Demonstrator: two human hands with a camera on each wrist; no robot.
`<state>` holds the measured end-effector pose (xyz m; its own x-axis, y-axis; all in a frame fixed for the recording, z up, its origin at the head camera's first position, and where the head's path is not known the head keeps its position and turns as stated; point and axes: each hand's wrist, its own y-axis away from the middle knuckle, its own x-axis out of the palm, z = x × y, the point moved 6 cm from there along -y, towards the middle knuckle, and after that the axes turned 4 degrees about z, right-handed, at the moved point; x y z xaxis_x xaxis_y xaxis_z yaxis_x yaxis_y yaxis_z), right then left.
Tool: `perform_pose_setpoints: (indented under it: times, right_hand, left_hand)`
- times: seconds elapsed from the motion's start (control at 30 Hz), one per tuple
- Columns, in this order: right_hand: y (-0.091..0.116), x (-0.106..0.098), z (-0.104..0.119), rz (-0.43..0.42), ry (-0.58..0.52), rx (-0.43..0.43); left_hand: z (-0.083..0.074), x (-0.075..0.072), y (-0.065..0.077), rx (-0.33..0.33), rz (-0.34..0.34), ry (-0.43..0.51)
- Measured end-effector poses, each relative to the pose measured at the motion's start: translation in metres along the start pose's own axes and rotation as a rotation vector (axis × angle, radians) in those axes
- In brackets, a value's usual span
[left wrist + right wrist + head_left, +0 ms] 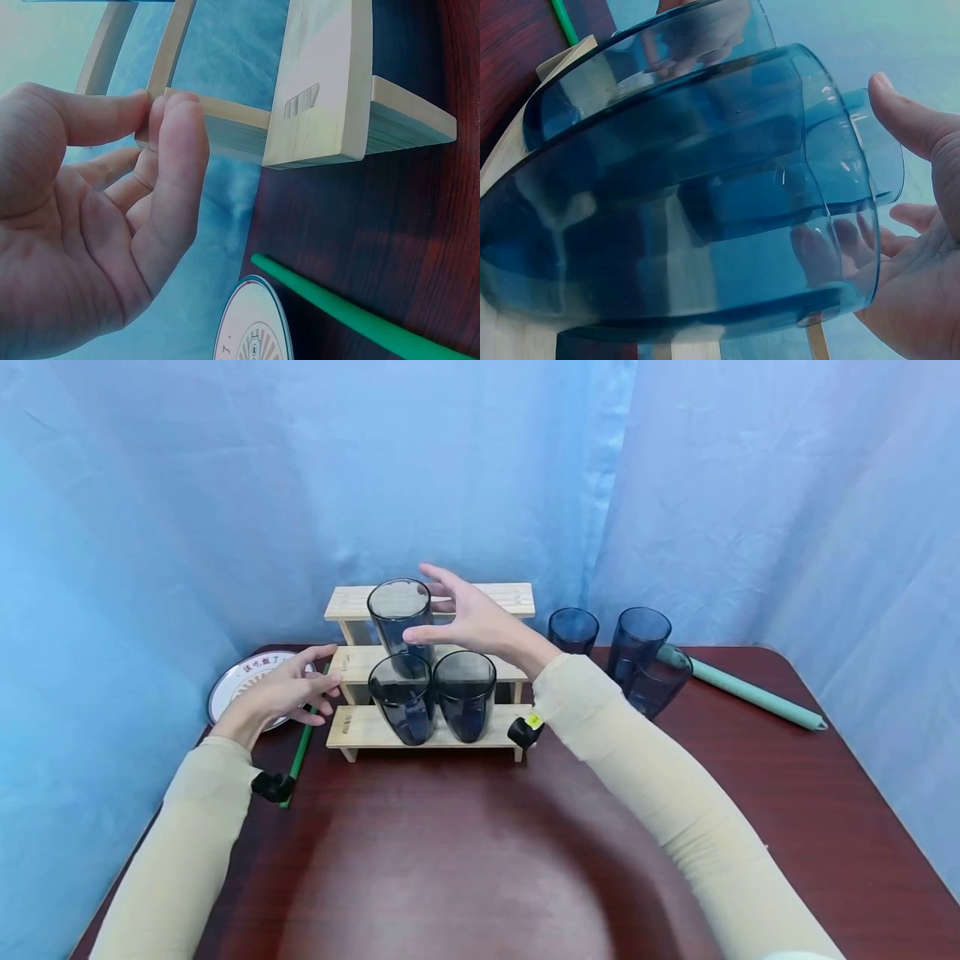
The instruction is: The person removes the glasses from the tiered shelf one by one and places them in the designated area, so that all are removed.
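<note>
A three-tier wooden stand point(351, 667) holds dark blue drinking glasses. Two of them, a left glass point(402, 702) and a right glass point(465, 700), stand side by side on the lowest tier. Behind them, a third glass point(397, 618) is on the middle tier. My right hand point(480, 620) is at that rear glass's right side, thumb and fingers spread apart around it; whether the skin touches the glass I cannot tell. My left hand point(112, 187) pinches the left end of the middle tier between thumb and fingertips.
More blue glasses, including one upright glass point(573, 631), stand right of the stand, partly behind the right sleeve. Beyond lies a pale green rod point(757, 693). A white patterned plate point(232, 681) and a green stick point(300, 752) are at left. Blue curtains hang behind the table point(420, 860).
</note>
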<state>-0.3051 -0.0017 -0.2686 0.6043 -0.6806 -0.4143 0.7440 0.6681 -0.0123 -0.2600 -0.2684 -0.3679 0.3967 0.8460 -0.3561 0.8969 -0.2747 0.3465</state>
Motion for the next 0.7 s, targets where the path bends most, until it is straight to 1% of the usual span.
perform_pose_setpoints:
  times: [0.27,0.53,0.7]
  right_hand:
    - [-0.005,0.004,0.0,0.021,-0.001,-0.009]
    - [-0.01,0.006,0.003,0.008,0.012,-0.028]
    - [-0.014,0.008,0.002,0.011,0.019,-0.023]
  left_hand:
    - [-0.001,-0.002,0.001,-0.006,0.002,-0.006]
    - [-0.001,-0.006,0.004,-0.009,-0.002,-0.008]
    - [0.0,-0.008,0.007,-0.019,-0.008,-0.01]
